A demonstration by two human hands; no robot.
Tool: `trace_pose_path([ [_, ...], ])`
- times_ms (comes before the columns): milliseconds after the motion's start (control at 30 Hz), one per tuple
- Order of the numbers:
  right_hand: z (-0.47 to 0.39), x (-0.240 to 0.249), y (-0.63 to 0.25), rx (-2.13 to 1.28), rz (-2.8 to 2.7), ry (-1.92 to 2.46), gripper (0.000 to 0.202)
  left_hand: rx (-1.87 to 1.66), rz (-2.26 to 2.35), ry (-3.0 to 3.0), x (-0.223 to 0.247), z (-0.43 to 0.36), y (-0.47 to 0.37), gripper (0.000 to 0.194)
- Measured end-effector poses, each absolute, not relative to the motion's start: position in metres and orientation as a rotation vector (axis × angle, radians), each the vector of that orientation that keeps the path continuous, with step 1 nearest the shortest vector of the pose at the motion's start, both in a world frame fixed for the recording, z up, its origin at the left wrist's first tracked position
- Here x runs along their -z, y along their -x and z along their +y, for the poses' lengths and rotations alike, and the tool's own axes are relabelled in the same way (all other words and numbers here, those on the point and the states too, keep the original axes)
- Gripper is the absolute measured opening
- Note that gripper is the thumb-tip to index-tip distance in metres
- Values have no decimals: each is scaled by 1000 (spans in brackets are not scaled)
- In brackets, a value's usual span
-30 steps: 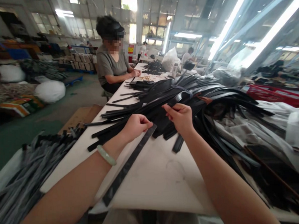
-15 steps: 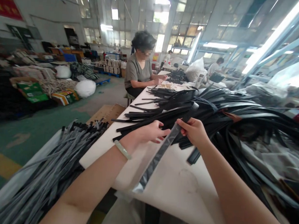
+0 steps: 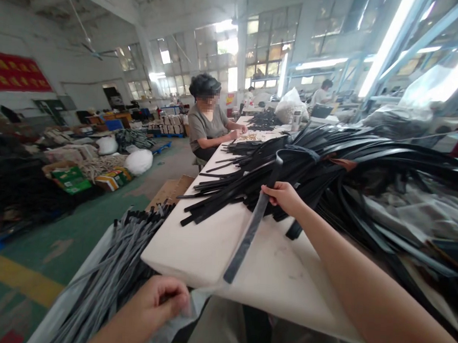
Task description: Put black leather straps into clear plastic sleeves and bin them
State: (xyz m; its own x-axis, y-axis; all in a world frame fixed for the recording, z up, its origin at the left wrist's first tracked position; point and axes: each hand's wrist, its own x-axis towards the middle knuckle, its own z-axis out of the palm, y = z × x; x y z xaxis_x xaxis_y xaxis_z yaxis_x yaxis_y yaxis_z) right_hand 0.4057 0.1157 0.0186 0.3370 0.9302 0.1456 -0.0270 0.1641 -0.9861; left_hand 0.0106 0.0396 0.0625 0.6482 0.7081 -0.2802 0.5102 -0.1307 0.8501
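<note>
My right hand (image 3: 281,196) pinches a black belt strap (image 3: 277,169) above the table, around the mouth of a clear plastic sleeve (image 3: 243,251). The strap's lower part lies inside the sleeve and slants down toward the table's near edge; its upper end bends over toward the pile. Low at the left, my left hand (image 3: 166,301) is closed on the flattened far end of the sleeve, beyond the strap's tip. More of the film hangs beneath this hand. A big pile of black straps (image 3: 321,161) lies just beyond my right hand.
Sleeved straps (image 3: 109,267) are heaped on the left, below the white table (image 3: 187,241). A person (image 3: 208,119) sits at the table's far left side, handling small pieces. Cardboard (image 3: 170,191) and white sacks (image 3: 138,161) are on the floor. Plastic bags (image 3: 399,216) lie at the right.
My left hand has moved from near the sleeve's mouth down to its far end and closed on it. My right hand keeps its hold on the strap. The view has shifted slightly left and up.
</note>
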Motion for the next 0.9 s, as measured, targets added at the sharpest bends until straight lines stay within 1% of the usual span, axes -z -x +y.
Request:
trace_pose_path([
  [67, 117, -16, -402, -864, -994, 1207, 39, -202, 876, -1647, -46, 30, -5, 51],
  [133, 118, -15, -398, -852, -994, 1217, 38, -127, 788, -1432, -17, 20, -4, 57],
  [200, 119, -15, -397, -845, -986, 1226, 37, -28, 772, -1293, 16, 10, -5, 72],
  [233, 119, -15, -396, -845, -980, 1228, 37, -21, 803, -1298, 30, 6, -5, 76],
  [267, 119, -14, -396, -847, -973, 1228, 37, -52, 869, -1338, 40, 3, -5, 73],
  [300, 119, -14, -396, -853, -967, 1226, 37, -127, 960, -1396, 45, 2, -4, 66],
  [367, 120, -14, -395, -877, -960, 1214, 37, -365, 1151, -1532, 37, 5, -3, 53],
  [433, 119, -16, -391, -921, -965, 1191, 37, -586, 1275, -1671, 10, 18, -9, 47],
  [500, 117, -20, -386, -984, -988, 1158, 37, -731, 1285, -1819, -26, 41, -26, 39],
  [567, 114, -27, -378, -1063, -1026, 1123, 37, -789, 1201, -1955, -58, 72, -56, 33],
  [633, 110, -34, -369, -1146, -1067, 1095, 38, -736, 1071, -2020, -79, 106, -93, 36],
  [700, 107, -40, -362, -1205, -1097, 1071, 38, -564, 928, -1958, -87, 136, -133, 42],
  [800, 105, -44, -360, -1207, -1116, 1035, 37, -315, 751, -1811, -84, 167, -180, 45],
  [900, 110, -45, -373, -1170, -1016, 999, 42, -229, 641, -1804, -71, 179, -204, 43],
])
